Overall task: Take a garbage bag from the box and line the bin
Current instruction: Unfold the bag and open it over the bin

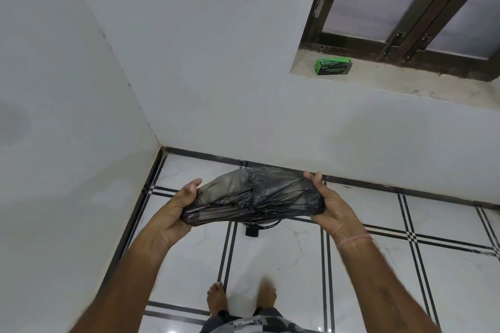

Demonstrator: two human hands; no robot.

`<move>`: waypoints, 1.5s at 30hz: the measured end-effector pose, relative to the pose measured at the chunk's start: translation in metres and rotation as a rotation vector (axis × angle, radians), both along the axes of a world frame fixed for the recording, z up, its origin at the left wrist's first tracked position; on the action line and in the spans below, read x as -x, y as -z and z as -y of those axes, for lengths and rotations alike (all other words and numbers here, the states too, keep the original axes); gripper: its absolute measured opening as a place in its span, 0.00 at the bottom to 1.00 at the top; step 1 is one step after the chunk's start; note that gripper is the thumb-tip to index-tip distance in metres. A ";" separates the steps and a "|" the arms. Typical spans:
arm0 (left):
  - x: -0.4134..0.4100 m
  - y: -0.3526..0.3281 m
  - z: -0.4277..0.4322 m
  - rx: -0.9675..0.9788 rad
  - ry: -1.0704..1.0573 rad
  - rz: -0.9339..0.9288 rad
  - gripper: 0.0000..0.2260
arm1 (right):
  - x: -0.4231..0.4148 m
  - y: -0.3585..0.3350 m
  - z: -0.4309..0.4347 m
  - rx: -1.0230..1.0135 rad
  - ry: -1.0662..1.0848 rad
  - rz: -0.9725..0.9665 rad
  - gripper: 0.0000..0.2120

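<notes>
The left hand point(176, 208) grips the left end of a black garbage bag point(251, 197), thumb on top and fingers curled beneath it. The right hand point(328, 204) clamps the other end the same way, so the film is pulled taut between them, well above the tiled floor point(297, 265). The bag is bunched and wrinkled through the middle, and I cannot tell where its mouth is.

Beneath the bag, a dark curved edge and a small black part point(251, 232) show on the floor; this may be the bin, but it is almost wholly hidden, so I cannot say for sure. Up to the right, the green box point(333, 66) sits on the window sill point(392, 81), well apart from the hands.

The chief risk, I judge, is the thin film. Stretched this hard between two tight grips, it could tear or thin out at the fingers. The layers may also cling together, so that the mouth will not part and the hands pull at the wrong end. If the bag is lowered while bunched, it could trap air and sit high, or slip off the rim on one side.
</notes>
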State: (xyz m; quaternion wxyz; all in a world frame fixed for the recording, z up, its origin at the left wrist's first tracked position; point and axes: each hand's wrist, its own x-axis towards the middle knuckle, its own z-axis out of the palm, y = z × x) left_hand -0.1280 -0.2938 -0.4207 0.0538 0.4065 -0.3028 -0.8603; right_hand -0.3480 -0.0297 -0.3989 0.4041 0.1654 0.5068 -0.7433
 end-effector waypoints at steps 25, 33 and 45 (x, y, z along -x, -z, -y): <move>-0.005 0.009 0.005 -0.206 -0.408 0.100 0.13 | 0.028 0.024 -0.025 0.042 0.028 0.130 0.19; -0.004 0.014 0.002 0.017 -0.199 -0.029 0.15 | 0.051 0.011 -0.010 -0.170 0.057 0.211 0.10; -0.018 0.044 -0.002 0.083 -0.038 0.019 0.19 | 0.043 0.017 0.005 -0.007 0.101 0.043 0.07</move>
